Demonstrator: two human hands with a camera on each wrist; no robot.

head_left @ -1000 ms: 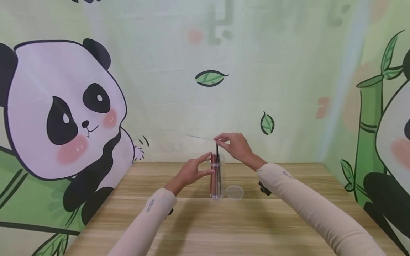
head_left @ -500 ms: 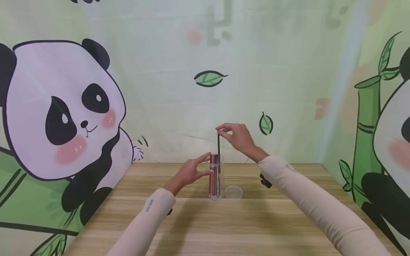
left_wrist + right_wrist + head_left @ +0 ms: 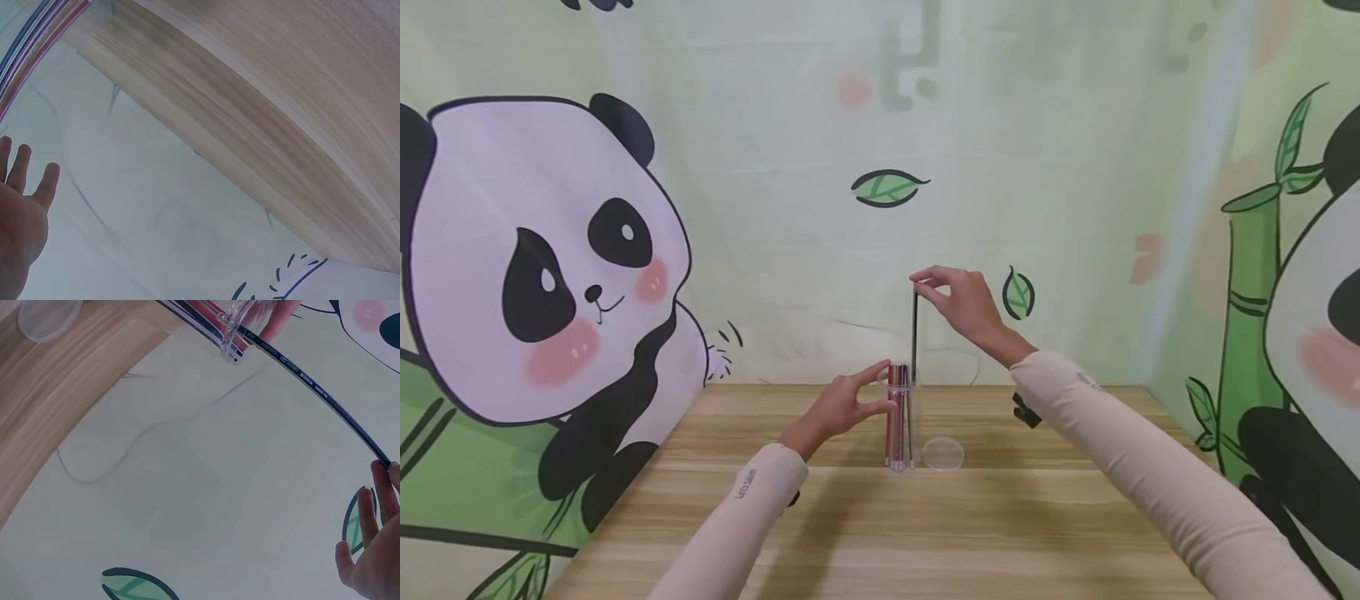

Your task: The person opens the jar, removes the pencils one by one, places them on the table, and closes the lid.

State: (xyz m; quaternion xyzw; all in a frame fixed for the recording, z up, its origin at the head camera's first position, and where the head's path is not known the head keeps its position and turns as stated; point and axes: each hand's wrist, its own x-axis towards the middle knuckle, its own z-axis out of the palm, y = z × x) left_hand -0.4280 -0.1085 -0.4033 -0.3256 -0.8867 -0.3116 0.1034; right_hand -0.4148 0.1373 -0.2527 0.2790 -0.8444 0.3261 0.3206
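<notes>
A clear plastic tube (image 3: 916,437) stands upright on the table, holding several red and dark pencils (image 3: 897,429). My left hand (image 3: 838,408) grips it near the top from the left, thumb in front. Above the rim, my right hand (image 3: 966,307) pinches the upper end of a dark pencil (image 3: 914,333) that hangs vertically. Small print shows along this pencil (image 3: 319,390) in the right wrist view; its lower end is at the tube's mouth, and I cannot tell if the tip is still inside. The left wrist view catches part of my left hand (image 3: 22,219) and some pencils (image 3: 37,47).
A round clear lid (image 3: 943,453) lies on the wooden table (image 3: 1000,533) just right of the tube. Behind the table's far edge hangs a pale green cloth (image 3: 790,250) printed with pandas, bamboo and leaves.
My right hand has risen, drawing the dark pencil upward from among the others to the tube's rim. My left hand has kept its hold on the tube.
</notes>
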